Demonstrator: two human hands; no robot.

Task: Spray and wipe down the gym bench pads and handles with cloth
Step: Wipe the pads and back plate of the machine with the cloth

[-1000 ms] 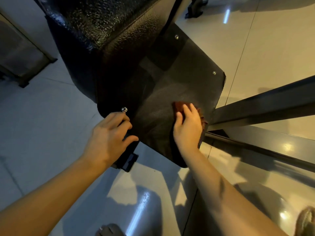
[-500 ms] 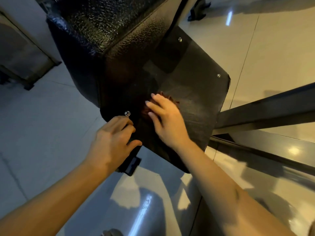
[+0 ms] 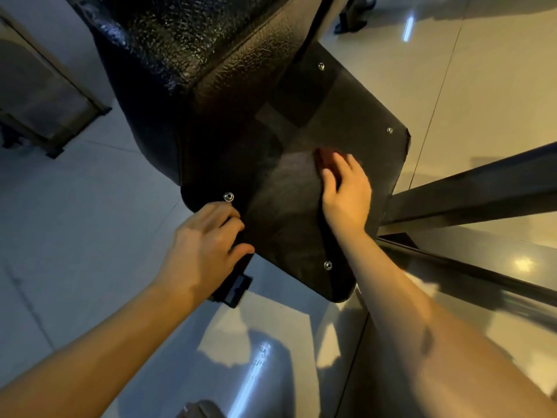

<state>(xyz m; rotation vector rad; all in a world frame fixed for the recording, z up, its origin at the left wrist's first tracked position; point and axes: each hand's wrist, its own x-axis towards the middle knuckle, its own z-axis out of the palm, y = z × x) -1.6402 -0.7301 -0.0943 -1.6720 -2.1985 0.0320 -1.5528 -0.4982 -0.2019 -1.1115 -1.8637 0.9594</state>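
Head view: right hand (image 3: 346, 196) presses reddish cloth (image 3: 323, 154) on smooth black panel (image 3: 297, 233).

The pad (image 3: 187, 55) sits far and to the left, overhanging the flat plate (image 3: 355, 116), which spreads out nearer and to its right. The left hand (image 3: 202, 248) grips the plate's near-left edge, just this side of a bolt (image 3: 228, 196), and a bracket (image 3: 235, 289) pokes out below that hand. The right hand (image 3: 346, 191) lies on the middle of the plate, with the cloth (image 3: 323, 154) under its fingertips on the far side. A frame bar (image 3: 482, 188) runs off to the right from beside the plate's right edge. The floor (image 3: 75, 221) lies beneath it all.
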